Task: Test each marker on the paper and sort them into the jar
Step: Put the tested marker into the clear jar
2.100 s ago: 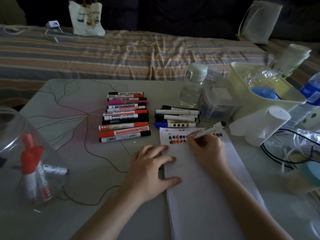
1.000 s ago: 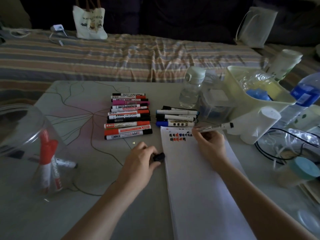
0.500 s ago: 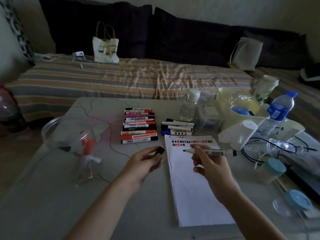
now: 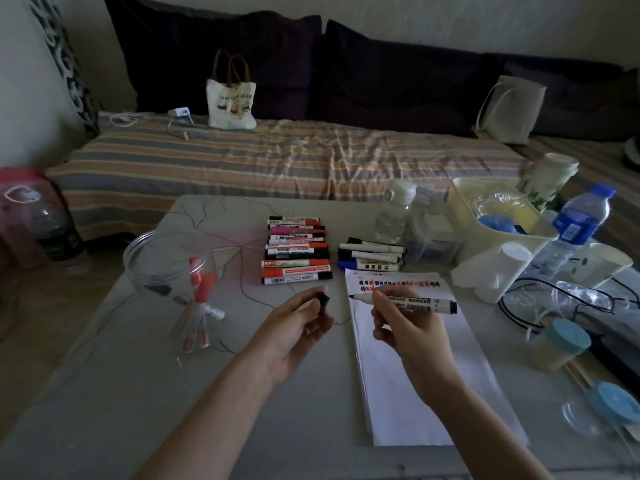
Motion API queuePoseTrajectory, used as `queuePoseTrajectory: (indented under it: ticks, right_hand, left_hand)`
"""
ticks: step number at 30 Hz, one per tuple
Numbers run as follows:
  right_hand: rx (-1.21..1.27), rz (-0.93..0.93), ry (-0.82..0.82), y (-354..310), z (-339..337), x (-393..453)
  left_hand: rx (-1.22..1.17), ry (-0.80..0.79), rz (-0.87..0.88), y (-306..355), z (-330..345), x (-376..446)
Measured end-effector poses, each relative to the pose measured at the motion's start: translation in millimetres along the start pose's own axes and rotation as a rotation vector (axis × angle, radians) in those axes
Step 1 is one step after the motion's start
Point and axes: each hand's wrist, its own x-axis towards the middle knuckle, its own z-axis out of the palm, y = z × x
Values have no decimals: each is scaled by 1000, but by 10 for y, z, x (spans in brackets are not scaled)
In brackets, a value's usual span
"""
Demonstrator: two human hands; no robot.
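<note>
Whiteboard marker uncapped, lying level just right of frame centre above the paper, long axis across the frame, blue tip pointing left. Right hand pinching the barrel near the tip. Left hand pinching the black cap, open end seemingly facing the tip, likely set up for recapping. Test marks along the paper's top edge. Clear jar at left, already holding markers. Untested stack and smaller row waiting beyond.
</note>
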Motion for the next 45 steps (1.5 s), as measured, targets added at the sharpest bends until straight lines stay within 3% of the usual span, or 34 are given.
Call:
queuePoseTrajectory:
  ticks: [8, 18, 26, 34, 38, 42, 45]
  right_hand:
    - [-15, -34, 15, -36, 31, -45]
    - [-156, -61, 3, 22, 19, -59]
    - [-229, -96, 30, 55, 31, -69]
    - [-155, -108, 62, 126, 94, -65]
    - [-172, -142, 28, 147, 94, -59]
    - [-54, -67, -85, 83, 92, -60]
    - [37, -32, -40, 30, -9, -68]
  left_hand:
    - [-66, 100, -105, -37, 33, -33]
    - [-139, 117, -91, -86, 126, -30]
    - [-74, 147, 8, -126, 223, -84]
    - [-62, 260, 224, -278, 334, -110]
    - [-127, 213, 196, -270, 352, -97]
    - [-219, 192, 200, -179, 336, -72]
    - [-239, 250, 304, -67, 264, -47]
